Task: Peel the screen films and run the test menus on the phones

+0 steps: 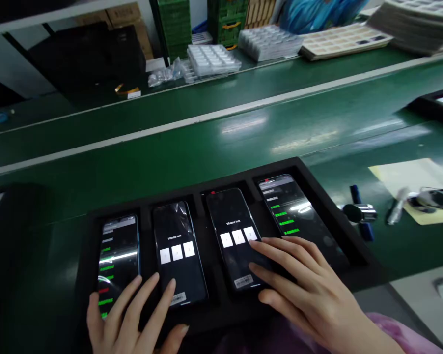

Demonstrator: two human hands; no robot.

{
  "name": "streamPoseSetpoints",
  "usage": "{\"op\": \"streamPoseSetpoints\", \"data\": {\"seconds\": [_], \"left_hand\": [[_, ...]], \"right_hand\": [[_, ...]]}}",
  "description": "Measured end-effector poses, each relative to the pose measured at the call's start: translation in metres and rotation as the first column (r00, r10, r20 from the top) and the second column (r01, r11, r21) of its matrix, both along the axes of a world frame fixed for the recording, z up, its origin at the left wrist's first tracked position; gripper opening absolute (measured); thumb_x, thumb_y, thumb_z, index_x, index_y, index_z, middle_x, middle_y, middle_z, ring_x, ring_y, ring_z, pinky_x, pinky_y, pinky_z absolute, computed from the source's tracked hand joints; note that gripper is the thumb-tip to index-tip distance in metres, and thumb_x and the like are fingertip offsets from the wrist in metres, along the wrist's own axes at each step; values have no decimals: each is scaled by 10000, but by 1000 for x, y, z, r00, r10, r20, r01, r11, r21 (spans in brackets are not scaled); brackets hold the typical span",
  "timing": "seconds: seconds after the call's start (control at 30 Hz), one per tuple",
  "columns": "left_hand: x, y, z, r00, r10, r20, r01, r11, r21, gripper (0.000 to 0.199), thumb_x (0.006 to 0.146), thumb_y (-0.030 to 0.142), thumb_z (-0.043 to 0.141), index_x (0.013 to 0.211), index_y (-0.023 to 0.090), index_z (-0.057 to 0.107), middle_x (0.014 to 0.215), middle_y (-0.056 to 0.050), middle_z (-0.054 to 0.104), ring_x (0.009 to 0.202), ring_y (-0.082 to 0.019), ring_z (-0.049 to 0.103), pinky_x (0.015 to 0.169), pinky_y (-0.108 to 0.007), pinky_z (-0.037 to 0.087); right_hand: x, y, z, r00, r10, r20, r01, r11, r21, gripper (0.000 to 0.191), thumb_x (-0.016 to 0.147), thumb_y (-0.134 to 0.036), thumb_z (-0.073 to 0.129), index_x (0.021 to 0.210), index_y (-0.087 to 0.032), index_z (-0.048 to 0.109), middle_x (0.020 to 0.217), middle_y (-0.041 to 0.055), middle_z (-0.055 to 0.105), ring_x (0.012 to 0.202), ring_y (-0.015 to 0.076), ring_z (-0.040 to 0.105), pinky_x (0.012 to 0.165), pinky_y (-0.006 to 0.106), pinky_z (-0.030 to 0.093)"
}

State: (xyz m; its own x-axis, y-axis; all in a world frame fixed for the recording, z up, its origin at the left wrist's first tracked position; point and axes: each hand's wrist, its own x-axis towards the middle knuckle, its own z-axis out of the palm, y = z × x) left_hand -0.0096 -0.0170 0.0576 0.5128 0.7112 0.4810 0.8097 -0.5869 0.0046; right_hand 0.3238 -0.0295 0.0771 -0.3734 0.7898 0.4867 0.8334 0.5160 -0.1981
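Note:
Four smartphones would exceed a plain count, so several lie face up in slots of a black foam tray [199,216]. My left hand [133,319] is spread over the lower ends of the far-left phone [120,246], which lists green lines and one red one, and the second phone [179,275], showing "Vibrator test" with three white squares. Over the third phone [231,270], with the same test screen, reaches my right hand [306,285], fingers stretched, one fingertip at its square 3. That hand partly covers the far-right phone [288,196], which shows green lines.
Along the green bench [151,157] stand clear plastic trays [214,61] and stacked pale trays [346,42] at the back. To the right lie a metal cylinder [367,213], a yellow sheet [424,172] and small metal parts. Other black trays [435,105] show at both sides.

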Motion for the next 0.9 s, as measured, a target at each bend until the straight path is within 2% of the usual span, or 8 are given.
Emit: {"op": "streamPoseSetpoints", "data": {"seconds": [0.3,0.53,0.67,0.8,0.9], "left_hand": [[0,8,7,994,-103,-33,104,994,31,347,926,357,722,1237,212,774,1235,-115,735,1190,-305,614,1336,-680,114],[-1,6,6,996,-94,-8,94,995,31,361,917,352,730,1248,215,772,1231,-112,753,1184,-304,617,1331,-685,124],[-1,7,3,995,-100,0,100,994,39,368,918,351,733,1255,208,771,1230,-118,754,1188,-306,614,1328,-684,124],[-4,8,2,993,-114,7,114,993,26,392,940,422,730,1281,231,767,1243,-96,757,1205,-292,619,1340,-658,109],[-4,8,6,993,-118,11,118,993,0,409,956,440,725,1302,223,758,1268,-97,752,1241,-290,614,1344,-645,113]], "right_hand": [[1,-1,-2,1000,30,5,-30,999,-21,224,1099,-308,564,1156,-184,742,1342,112,698,1276,271,615,1006,453,495],[0,8,12,998,55,25,-54,997,-61,237,1113,-308,528,1190,-200,724,1400,112,645,1294,264,582,1019,442,477],[1,16,13,998,-45,40,47,999,-28,286,1114,-289,509,1320,-178,674,1459,145,593,1328,300,546,1031,471,464],[7,17,11,981,-131,141,131,991,8,252,1103,-307,526,1254,-217,706,1501,134,582,1316,357,555,1008,527,443],[13,9,14,988,-153,34,151,987,62,263,1081,-211,508,1256,-237,704,1463,129,606,1258,335,605,990,517,475]]}}
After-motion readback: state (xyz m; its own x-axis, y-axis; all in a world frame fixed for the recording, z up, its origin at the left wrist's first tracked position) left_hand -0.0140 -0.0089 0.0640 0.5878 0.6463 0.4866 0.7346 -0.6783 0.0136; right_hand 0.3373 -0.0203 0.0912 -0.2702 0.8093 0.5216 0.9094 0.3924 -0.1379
